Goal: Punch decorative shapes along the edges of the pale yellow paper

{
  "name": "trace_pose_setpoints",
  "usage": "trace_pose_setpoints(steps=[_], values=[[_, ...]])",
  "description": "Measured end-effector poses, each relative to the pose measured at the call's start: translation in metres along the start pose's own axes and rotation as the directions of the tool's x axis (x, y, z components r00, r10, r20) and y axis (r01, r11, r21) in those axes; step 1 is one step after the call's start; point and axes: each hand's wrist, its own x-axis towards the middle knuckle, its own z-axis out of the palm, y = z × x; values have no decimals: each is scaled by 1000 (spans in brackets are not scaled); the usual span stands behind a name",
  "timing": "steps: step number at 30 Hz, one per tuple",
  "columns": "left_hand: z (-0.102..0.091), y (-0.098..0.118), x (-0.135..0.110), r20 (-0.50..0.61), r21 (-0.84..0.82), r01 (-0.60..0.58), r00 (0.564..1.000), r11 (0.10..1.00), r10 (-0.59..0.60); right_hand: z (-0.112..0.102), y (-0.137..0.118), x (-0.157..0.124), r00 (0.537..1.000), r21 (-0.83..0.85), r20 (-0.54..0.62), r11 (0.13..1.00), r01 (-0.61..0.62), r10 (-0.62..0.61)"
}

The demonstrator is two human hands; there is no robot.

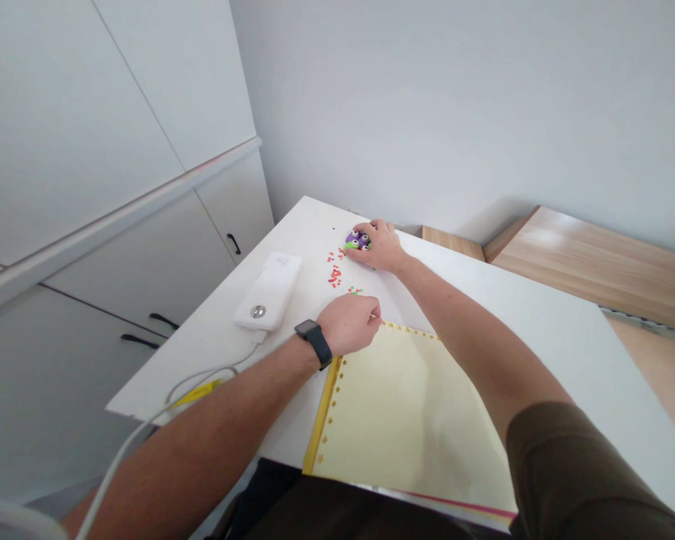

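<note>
My left hand (349, 324), with a dark watch on the wrist, is closed in a pinch at the upper left corner of a pale yellow sheet (405, 405). Whatever its fingertips hold is too small to make out. Small star shapes line the sheet's left and top edges. Farther back, my right hand (381, 246) curves its fingers around a cluster of small purple and green googly-eyed figures (358, 240), partly hiding them. Small orange-red bits (334, 276) lie between the two hands, and a few green bits (355, 290) are just beyond my left hand.
A white power bank (268, 291) with a plugged-in cable (208, 370) lies left on the white table (540, 330). Beside the cable is a yellow item (199, 391). White cabinets (118, 300) stand left; a wooden surface (596, 259) is at the right, by the wall.
</note>
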Motion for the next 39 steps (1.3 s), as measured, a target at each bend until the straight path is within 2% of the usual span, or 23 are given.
trace_pose_setpoints(steps=[6,10,14,18,24,28,31,34,39], values=[[-2,0,-2,9,1,10,1000,1000,-10,-3,-4,-4,998,32,40,998,50,-51],[-4,1,-2,20,2,16,1000,1000,-16,-12,1,-6,991,134,20,982,131,-135],[-4,2,-2,22,4,22,1000,1000,-22,-27,7,-16,996,204,16,975,85,-90],[-3,2,-1,23,9,18,1000,1000,-19,-34,18,-28,994,153,36,984,95,-101],[-2,1,-1,21,17,12,1000,1000,-12,-30,32,-38,996,106,34,991,80,-84],[-2,1,0,18,14,9,1000,1000,-10,-36,22,-48,994,34,-63,995,95,-92],[-2,1,0,10,7,3,1000,1000,-3,-45,7,-62,979,-37,-139,989,142,-146],[-1,0,-1,-2,1,4,1000,1000,-4,-48,-6,-77,978,19,-21,978,209,-208],[0,1,-1,-7,-4,14,1000,1000,-14,-40,-10,-87,962,-1,185,979,202,-199]])
